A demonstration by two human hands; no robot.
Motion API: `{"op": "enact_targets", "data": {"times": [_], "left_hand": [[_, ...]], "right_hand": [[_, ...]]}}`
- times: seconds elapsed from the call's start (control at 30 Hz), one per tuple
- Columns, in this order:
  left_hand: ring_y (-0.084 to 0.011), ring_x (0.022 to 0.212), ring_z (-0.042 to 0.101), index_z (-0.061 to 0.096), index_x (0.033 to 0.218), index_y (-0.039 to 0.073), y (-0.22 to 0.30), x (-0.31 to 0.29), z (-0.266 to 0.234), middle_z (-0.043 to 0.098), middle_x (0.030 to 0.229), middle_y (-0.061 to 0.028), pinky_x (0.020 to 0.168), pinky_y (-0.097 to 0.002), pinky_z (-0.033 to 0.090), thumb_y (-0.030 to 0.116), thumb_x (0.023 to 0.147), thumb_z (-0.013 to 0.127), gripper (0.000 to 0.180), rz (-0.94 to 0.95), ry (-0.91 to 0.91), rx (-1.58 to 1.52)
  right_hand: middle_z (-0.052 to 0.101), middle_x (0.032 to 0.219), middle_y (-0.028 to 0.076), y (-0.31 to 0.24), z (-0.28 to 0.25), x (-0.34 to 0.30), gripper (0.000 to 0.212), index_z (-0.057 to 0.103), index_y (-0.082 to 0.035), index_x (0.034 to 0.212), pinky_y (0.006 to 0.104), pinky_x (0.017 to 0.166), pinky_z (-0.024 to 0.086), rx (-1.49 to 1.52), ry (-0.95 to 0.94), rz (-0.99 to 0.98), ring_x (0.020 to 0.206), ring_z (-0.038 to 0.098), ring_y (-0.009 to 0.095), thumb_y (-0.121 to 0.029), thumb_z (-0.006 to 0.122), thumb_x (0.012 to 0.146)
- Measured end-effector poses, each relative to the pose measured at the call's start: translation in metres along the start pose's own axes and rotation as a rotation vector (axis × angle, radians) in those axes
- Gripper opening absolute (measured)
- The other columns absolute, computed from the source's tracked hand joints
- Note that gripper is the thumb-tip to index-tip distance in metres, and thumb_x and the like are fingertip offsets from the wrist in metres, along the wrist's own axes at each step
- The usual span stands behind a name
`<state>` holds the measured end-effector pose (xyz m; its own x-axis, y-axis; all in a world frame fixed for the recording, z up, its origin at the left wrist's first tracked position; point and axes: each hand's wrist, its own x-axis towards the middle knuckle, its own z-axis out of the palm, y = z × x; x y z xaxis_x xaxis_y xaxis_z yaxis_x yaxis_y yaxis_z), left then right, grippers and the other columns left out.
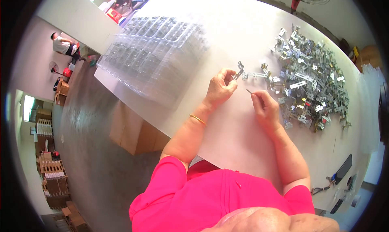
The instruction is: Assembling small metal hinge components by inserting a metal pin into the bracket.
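My left hand [221, 85] pinches a small silver metal bracket [239, 71], held up over the white table. Closed fingertips of my right hand [266, 107] grip a thin dark pin-like piece [249, 91], too small to name for certain. Its tip points up and left toward the bracket, with a gap between them. Just beyond my hands lie a few loose metal parts [257, 75]. A wide pile of similar small metal brackets [312, 82] spreads over the table to the right, some with brass-coloured bits.
Stacked clear plastic trays [154, 58] filled with metal parts stand at the left of the table [231, 33]. Pliers [322, 189] and a black phone-like object [344, 169] lie at the right. A cardboard box [135, 130] sits below the left edge. Another person [63, 45] is far left.
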<state>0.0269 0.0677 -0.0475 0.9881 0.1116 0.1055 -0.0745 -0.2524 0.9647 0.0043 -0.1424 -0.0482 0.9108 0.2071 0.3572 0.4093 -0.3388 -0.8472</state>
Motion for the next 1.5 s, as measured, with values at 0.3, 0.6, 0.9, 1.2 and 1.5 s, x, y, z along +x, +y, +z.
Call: {"op": "enact_targets", "data": {"times": [0.3,0.6,0.9,1.2,1.5], "left_hand": [[-0.0117,0.069,0.060,0.073,0.098,0.001,0.000,0.001,-0.003,0.065,0.077,-0.0052,0.066,-0.0280,0.050,0.008,0.080,0.069,0.020,0.119,0.138,0.390],[-0.0290,0.086,0.066,0.074,0.094,0.008,-0.013,0.006,0.001,0.069,0.087,-0.0103,0.085,-0.0433,0.049,0.018,0.078,0.070,0.020,0.163,0.150,0.522],[-0.0290,0.091,0.064,0.070,0.099,0.006,-0.027,0.009,0.001,0.068,0.091,-0.0103,0.088,-0.0441,0.047,0.016,0.084,0.071,0.019,0.264,0.247,0.634],[-0.0106,0.080,0.062,0.073,0.105,0.001,0.071,-0.011,-0.006,0.068,0.094,-0.0049,0.072,-0.0268,0.052,0.005,0.092,0.074,0.014,0.358,0.332,0.459],[-0.0114,0.081,0.069,0.076,0.104,-0.003,0.183,0.047,-0.145,0.077,0.093,-0.0088,0.074,-0.0274,0.056,0.009,0.092,0.073,0.017,0.282,0.395,0.467]], "right_hand": [[0.052,0.070,-0.007,0.011,0.006,0.001,0.004,0.067,-0.004,0.099,0.0217,0.056,0.038,0.164,0.012,0.135,0.063,0.043,0.002,-0.007,0.069,0.099],[0.054,0.069,-0.004,0.008,-0.002,0.001,0.006,0.067,-0.003,0.099,0.0236,0.056,0.040,0.126,0.004,0.131,0.062,0.046,0.004,-0.009,0.069,0.099],[0.057,0.070,-0.001,0.005,-0.002,0.003,0.006,0.068,-0.004,0.099,0.0250,0.057,0.042,0.158,0.004,0.136,0.063,0.048,0.006,-0.010,0.070,0.098],[0.054,0.069,-0.005,0.010,-0.003,0.004,0.008,0.067,-0.005,0.098,0.0237,0.057,0.041,0.253,0.004,0.172,0.063,0.047,0.004,-0.012,0.069,0.100],[0.056,0.067,-0.003,0.019,-0.001,0.005,0.009,0.067,-0.005,0.097,0.0249,0.057,0.042,0.238,0.022,0.155,0.062,0.049,0.005,-0.013,0.069,0.099]]}}
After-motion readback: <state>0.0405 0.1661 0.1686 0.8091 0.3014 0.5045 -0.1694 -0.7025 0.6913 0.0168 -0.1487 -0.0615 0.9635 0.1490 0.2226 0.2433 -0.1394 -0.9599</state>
